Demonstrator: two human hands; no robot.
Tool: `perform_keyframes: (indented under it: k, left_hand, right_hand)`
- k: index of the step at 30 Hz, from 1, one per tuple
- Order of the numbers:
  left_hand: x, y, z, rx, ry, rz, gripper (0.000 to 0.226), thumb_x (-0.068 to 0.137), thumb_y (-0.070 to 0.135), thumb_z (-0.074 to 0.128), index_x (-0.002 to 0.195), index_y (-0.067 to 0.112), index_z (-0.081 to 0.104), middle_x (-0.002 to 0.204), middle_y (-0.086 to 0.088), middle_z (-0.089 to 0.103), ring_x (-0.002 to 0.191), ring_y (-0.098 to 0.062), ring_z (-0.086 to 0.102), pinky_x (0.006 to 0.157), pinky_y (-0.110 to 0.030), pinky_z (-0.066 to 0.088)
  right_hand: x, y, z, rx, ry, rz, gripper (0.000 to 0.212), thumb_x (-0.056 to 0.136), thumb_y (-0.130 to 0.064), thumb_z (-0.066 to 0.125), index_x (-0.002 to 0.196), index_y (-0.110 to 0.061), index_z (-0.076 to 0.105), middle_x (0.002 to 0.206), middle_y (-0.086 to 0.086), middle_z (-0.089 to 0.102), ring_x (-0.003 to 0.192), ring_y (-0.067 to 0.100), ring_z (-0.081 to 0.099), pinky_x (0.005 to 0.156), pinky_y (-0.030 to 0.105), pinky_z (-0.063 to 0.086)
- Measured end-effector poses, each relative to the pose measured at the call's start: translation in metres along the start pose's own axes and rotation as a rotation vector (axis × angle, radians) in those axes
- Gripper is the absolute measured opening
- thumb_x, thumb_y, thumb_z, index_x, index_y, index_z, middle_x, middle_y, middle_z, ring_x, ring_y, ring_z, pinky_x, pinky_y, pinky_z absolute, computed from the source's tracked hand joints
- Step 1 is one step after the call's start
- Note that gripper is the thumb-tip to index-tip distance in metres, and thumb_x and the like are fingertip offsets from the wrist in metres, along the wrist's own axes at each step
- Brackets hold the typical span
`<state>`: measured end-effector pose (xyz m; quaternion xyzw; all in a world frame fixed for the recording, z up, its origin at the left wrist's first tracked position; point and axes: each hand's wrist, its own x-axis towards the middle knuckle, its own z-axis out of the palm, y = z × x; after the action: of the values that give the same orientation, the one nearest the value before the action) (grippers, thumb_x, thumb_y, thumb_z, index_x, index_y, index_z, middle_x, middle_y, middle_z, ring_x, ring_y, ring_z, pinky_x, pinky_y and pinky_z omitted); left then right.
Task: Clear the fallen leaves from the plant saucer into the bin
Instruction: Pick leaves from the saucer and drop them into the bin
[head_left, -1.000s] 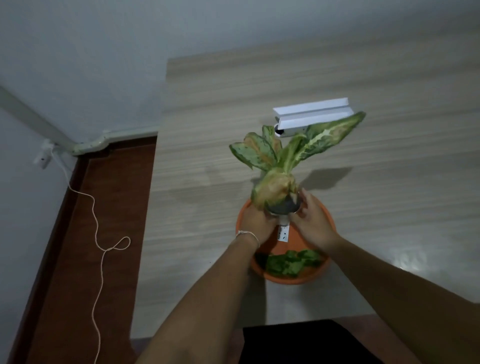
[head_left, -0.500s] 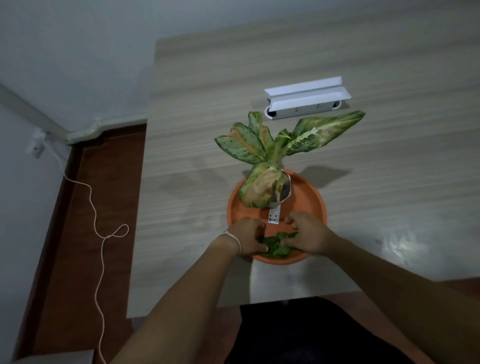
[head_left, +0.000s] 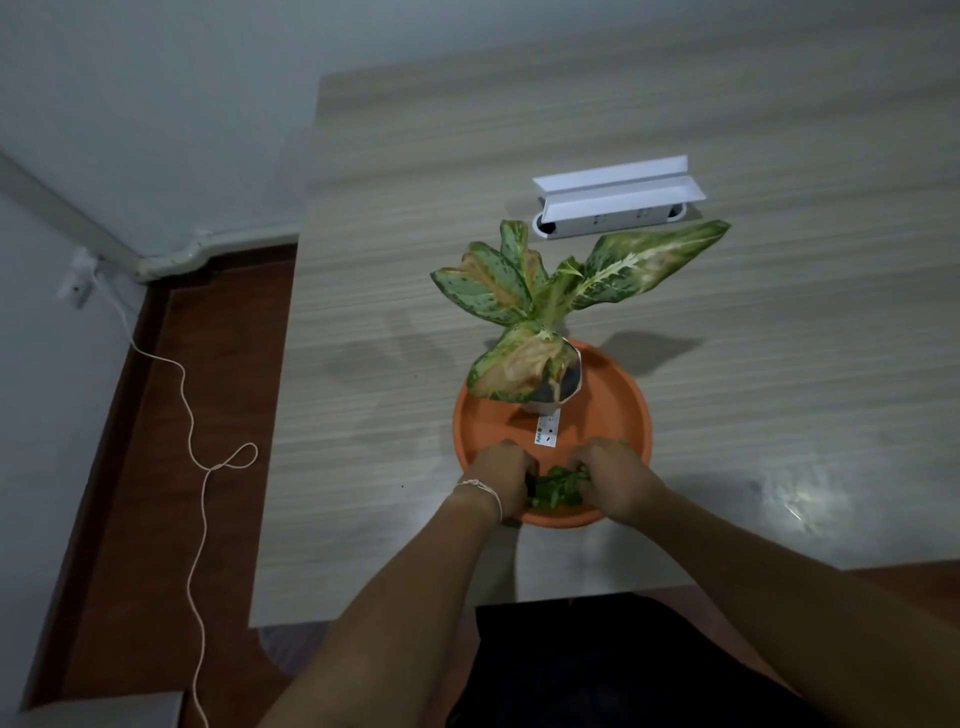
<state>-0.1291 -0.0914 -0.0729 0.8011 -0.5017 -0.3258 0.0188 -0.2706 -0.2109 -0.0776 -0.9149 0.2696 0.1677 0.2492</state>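
An orange round saucer sits on the wooden table near its front edge. A potted plant with mottled green and pale leaves stands at the saucer's far side in a white pot. A small heap of green fallen leaves lies at the saucer's near rim. My left hand and my right hand press in on the heap from either side, fingers curled around the leaves. No bin is in view.
A white socket box with a raised lid sits on the table behind the plant. Left of the table is brown floor with a loose white cord running from a wall plug. A grey object's corner shows at the bottom left.
My hands let go of the plant pot, which now stands in the saucer. They dropped to the near rim and closed in around the green leaves.
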Motion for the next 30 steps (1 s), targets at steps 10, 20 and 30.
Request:
perform_keyframes:
  k: [10, 20, 30]
  left_hand:
    - [0.001, -0.018, -0.007, -1.065, 0.204, -0.522, 0.007, 0.063, 0.002, 0.076, 0.069, 0.006, 0.076, 0.089, -0.014, 0.076, 0.082, -0.028, 0.073, 0.072, -0.041, 0.062]
    - [-0.007, -0.005, -0.027, -1.495, 0.263, -0.594, 0.009, 0.076, -0.013, 0.068, 0.079, -0.004, 0.069, 0.090, -0.024, 0.067, 0.082, -0.033, 0.068, 0.063, -0.032, 0.062]
    - [-0.014, 0.006, -0.020, -1.509, 0.257, -0.627, 0.009, 0.075, -0.013, 0.070, 0.078, -0.005, 0.070, 0.086, -0.020, 0.070, 0.082, -0.030, 0.069, 0.060, -0.029, 0.062]
  right_hand:
    - [0.004, 0.014, -0.013, 0.783, 0.174, 0.375, 0.015, 0.077, -0.008, 0.073, 0.080, -0.022, 0.077, 0.072, -0.001, 0.074, 0.067, 0.018, 0.072, 0.069, 0.029, 0.058]
    - [0.014, 0.016, -0.028, 1.305, 0.168, 0.465, 0.026, 0.074, 0.009, 0.072, 0.097, -0.003, 0.068, 0.094, 0.019, 0.072, 0.080, 0.029, 0.071, 0.059, 0.028, 0.061]
    - [0.006, 0.027, -0.031, 1.163, 0.047, 0.472, 0.025, 0.069, 0.013, 0.076, 0.089, 0.004, 0.063, 0.094, 0.021, 0.065, 0.081, 0.031, 0.069, 0.052, 0.029, 0.059]
